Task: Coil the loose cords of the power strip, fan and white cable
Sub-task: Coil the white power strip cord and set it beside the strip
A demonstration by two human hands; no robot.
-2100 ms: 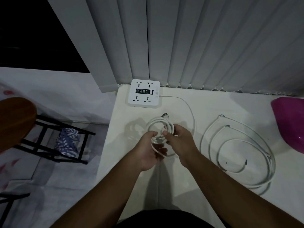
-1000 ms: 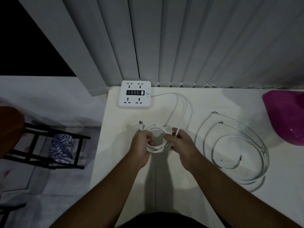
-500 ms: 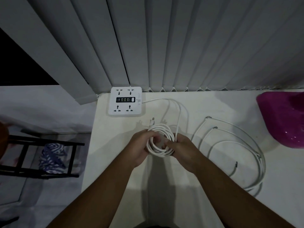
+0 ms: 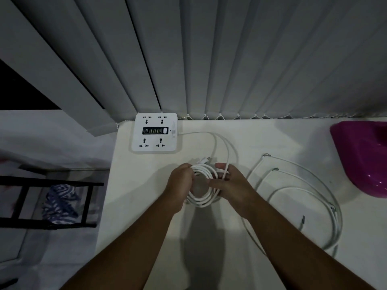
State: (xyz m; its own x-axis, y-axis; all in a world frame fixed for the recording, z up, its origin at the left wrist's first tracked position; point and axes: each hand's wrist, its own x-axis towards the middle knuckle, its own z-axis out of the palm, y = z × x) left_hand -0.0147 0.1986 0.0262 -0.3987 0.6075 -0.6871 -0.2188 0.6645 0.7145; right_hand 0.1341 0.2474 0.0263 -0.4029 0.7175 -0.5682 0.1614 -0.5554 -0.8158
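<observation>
On the white desk point(image 4: 251, 258), both hands work at a small coil of the power strip cord point(image 4: 202, 200), which sits near the middle of the desk, in front of the power strip. The left hand point(image 4: 181, 185) is curled into a loose fist around the left side of the coil, its fingers wrapped over the bundled turns. The right hand point(image 4: 231, 183) is half open, with fingers stretched leftward across the coil's right side and thumb raised; one strand of the cord runs up between its fingers. From there that strand arcs toward the back of the desk and bends left to the side of the power strip point(image 4: 156, 132), a white square block with four sockets and a dark panel of ports, lying at the desk's far left corner against the grey vertical blinds point(image 4: 230, 59). The cord's plug point(image 4: 204, 160) sticks out at the top of the coil, just beyond the fingertips.

To the right of the hands, well apart from the coil, the white cable point(image 4: 303, 189) lies on the desk in several wide, loose loops with its ends lying free. A magenta plastic tub point(image 4: 364, 158) stands at the desk's right edge. Left of the desk, lower down, a black frame point(image 4: 52, 183) holds a patterned blue-and-white cloth point(image 4: 59, 204).
</observation>
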